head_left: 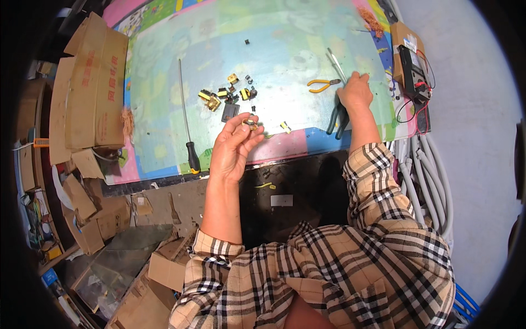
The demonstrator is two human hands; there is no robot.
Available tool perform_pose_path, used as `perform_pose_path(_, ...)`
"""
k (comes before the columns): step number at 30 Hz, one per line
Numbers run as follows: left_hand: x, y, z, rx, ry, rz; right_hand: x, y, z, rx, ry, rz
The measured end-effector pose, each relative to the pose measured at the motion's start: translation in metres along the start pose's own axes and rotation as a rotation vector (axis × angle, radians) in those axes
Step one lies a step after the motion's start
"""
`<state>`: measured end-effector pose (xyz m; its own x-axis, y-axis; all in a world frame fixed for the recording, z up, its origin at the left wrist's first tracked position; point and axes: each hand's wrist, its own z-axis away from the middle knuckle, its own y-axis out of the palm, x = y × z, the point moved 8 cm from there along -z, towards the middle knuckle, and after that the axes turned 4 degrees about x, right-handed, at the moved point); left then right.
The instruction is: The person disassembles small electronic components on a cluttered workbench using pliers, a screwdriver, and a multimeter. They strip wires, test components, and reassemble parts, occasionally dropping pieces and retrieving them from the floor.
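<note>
"two hands over one counter (290, 55). what is each of them doing?"

"the left hand (233, 145) has its fingertips pinched on a small copper-and-dark part (250, 124), held up over the counter."

"and the right hand (357, 96)?"

"its fingers curl down over what look like dark-handled pliers (333, 122). the handles stick out on the near side of those fingers, and a thin metal shaft (337, 64) points away on the far side. i can't tell whether they grip either one or only rest there."

"what lies around them?"

"just beyond the left fingers, some yellow-and-black parts (245, 94) and a dark square piece (230, 113). left of those fingers, a long screwdriver (192, 155). just left of the right fingers, orange-handled pliers (323, 85); farther off to their right, a meter (415, 77)."

"so which step is this?"

"i'd judge it as reaching for a tool with the part held ready. the next move calls for a sure grip on that tool and a steady left pinch, since so small a part could slip."
</note>
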<state>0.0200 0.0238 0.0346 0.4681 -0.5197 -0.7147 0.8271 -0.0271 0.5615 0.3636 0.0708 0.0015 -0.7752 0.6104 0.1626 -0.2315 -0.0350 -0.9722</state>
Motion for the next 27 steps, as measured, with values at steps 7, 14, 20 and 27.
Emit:
perform_pose_path(7, -0.006, 0.01, 0.003, 0.123, 0.013, 0.13, 0.041, 0.037, 0.014, 0.236, -0.159, -0.133)
perform_pose_path(14, -0.011, 0.004, 0.01, 0.135, 0.018, 0.159, 0.066, 0.041, 0.042, 0.33, -0.309, 0.07)
perform_pose_path(20, -0.015, 0.003, 0.015, 0.102, 0.042, 0.111, 0.056, 0.043, 0.035, 0.217, -0.226, 0.043)
perform_pose_path(27, -0.013, -0.001, 0.016, 0.107, 0.058, 0.152, 0.04, 0.062, 0.023, 0.348, -0.186, -0.261)
